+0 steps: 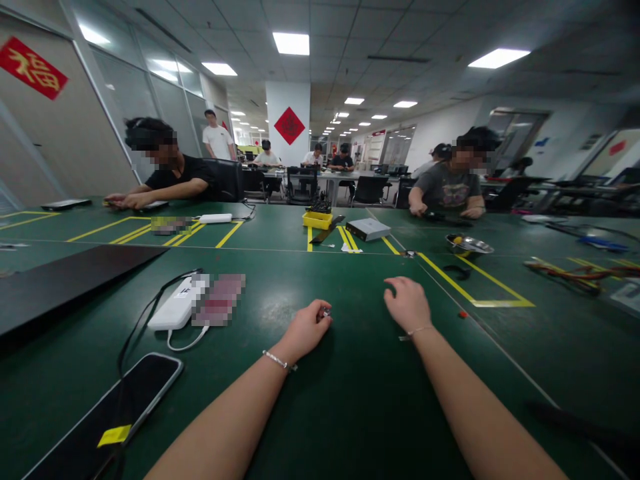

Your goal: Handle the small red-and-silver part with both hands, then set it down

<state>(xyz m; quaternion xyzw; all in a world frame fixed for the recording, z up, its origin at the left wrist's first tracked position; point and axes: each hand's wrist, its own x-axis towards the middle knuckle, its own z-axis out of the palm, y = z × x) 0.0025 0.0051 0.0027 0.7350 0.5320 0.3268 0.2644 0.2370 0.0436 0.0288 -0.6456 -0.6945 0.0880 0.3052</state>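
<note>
My left hand is closed above the green table, its fingertips pinching a small shiny metallic piece too small to name. To the right, my right hand hovers over the same table with its fingers curved and apart, and nothing shows in it. A bracelet circles the left wrist, and a thinner one the right. A white power bank with a cable lies left of my left hand. Right of my right forearm is a small red piece.
A phone lies at the near left, crossed by a black cable. Farther off are a yellow bin, a grey metal box, a metal bowl and bundled wires. Two people sit across the table, one left, one right.
</note>
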